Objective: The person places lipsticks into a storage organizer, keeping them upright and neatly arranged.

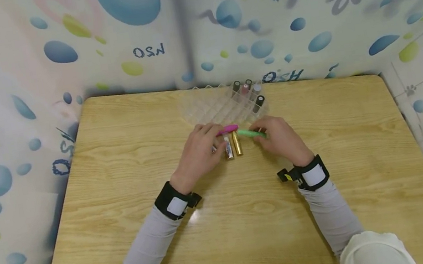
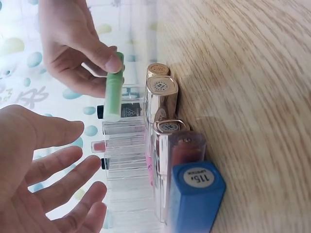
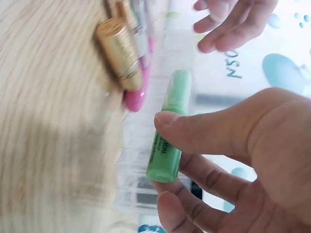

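Observation:
My right hand (image 1: 282, 140) pinches a green lip balm tube (image 3: 171, 131) between thumb and fingers, above the tabletop. My left hand (image 2: 53, 170) has its fingers spread and holds nothing; it hovers beside a row of lipsticks. In the left wrist view the row includes a blue lipstick (image 2: 197, 204) labelled 115, a dark red tube (image 2: 188, 146) and shiny metallic lipsticks (image 2: 162, 94). A gold lipstick (image 3: 119, 53) lies near a bright pink tube (image 1: 230, 128), between the hands in the head view. My left hand covers part of the row there.
Behind the hands a clear plastic organizer (image 1: 208, 108) with slanted compartments stands on the wooden table (image 1: 253, 236). Several dark-capped and pink lipsticks (image 1: 245, 89) stand in its right end. A patterned wall covering (image 1: 168, 69) rises along the table's back edge.

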Tool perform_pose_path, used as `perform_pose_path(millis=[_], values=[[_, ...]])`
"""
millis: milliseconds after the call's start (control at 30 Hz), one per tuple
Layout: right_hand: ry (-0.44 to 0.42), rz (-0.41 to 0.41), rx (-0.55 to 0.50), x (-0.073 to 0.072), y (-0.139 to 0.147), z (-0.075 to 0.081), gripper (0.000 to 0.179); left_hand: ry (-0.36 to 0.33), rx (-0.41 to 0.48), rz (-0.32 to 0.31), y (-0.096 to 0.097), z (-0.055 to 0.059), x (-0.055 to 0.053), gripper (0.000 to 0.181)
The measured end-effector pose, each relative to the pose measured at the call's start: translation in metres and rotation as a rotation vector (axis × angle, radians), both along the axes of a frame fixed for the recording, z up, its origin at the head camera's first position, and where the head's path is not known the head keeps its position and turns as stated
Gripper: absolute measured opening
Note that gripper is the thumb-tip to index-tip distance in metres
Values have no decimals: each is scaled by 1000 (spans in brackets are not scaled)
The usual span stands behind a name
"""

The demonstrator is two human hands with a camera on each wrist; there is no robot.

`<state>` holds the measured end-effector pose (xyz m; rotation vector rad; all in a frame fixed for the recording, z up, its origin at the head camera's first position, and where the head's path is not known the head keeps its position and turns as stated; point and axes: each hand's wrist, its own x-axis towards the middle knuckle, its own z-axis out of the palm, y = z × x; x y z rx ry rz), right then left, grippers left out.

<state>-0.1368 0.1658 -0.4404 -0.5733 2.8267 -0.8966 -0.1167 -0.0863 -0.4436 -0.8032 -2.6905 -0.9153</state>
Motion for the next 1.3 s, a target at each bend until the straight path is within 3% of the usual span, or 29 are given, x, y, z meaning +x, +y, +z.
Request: perform_pose_path(millis=[267,533,833,1100,1300], values=[[55,76,-2,8,-12,16,25,-41,48,-37,3,2,1,42],[77,122,-28,17,-17,20,23,-68,50,-62,4,2,3,45],[82,153,-65,19,-16,23,22,-69,55,-64,6,1,4,13],[113,162,-177,18,-12,26,22,-57,68,-76,8,0,3,15],[136,166,-226,17,-11,27,24,-57,12,-67,9,0,2,21]])
